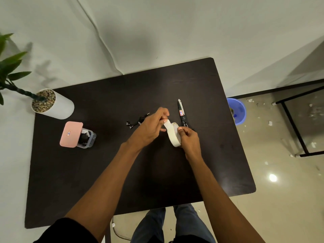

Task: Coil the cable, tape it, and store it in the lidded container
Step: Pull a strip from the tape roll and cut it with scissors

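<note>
My right hand (188, 137) grips the masking tape roll (174, 135) at frame center while my left hand (152, 128) fingers pinch its free end, peeling. I'd pull a short strip, keeping it taut, then reach for the scissors (182, 114). The cable (138, 120), seemingly coiled, lies on the surface (105, 172) behind my left hand; the lidded container (77, 135) sits left.
</note>
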